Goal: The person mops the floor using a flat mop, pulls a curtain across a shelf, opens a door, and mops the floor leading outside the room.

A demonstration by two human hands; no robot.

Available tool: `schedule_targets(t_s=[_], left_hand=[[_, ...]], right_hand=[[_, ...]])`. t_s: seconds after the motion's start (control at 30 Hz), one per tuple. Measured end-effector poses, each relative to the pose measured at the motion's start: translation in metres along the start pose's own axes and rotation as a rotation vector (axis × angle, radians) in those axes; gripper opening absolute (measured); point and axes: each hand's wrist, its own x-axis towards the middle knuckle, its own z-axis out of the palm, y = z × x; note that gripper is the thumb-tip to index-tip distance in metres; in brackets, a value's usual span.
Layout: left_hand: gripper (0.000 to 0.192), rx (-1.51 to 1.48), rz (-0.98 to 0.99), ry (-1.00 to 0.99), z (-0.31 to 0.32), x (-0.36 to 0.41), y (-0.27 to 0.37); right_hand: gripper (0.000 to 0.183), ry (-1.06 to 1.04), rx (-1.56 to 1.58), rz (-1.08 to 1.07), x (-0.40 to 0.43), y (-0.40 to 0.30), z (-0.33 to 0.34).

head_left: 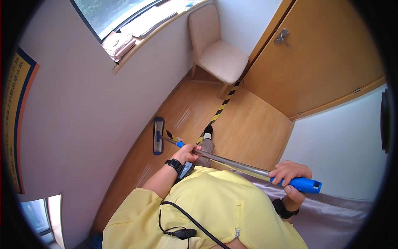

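A flat mop with a metal pole (236,162) crosses in front of my body. My right hand (293,176) is closed around its blue end grip (306,185). Lower on the pole, just above a blue collar (180,144), my left hand (189,153) grips the metal. The flat mop head (158,135), with blue ends, rests on the wood-look floor beside the wall at left. Each wrist has a black band.
A beige upholstered chair (222,56) stands in the corner by a closed wooden door (323,59). Black-and-yellow tape (225,102) runs along the floor past my foot (208,130). Papers (149,21) lie on the windowsill. Shiny grey fabric (326,214) hangs or lies at right.
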Motion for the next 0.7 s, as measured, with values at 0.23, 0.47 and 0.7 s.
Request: schedule_targets(t_s=[0.23,0.47,0.7], left_hand=[[0.009,0.047,0.048,0.035,0.12,0.022,0.041],[0.01,0.119,-0.047,-0.063,0.256,0.06,0.074],[0.003,0.33,0.026,-0.154,0.379,0.102,0.102]], right_hand=[[0.013,0.052,0.031,0.012,0.101,0.041,-0.071],[0.015,0.127,-0.08,0.004,0.173,0.062,-0.155],[0.021,0.357,-0.115,0.094,0.234,0.083,-0.206]])
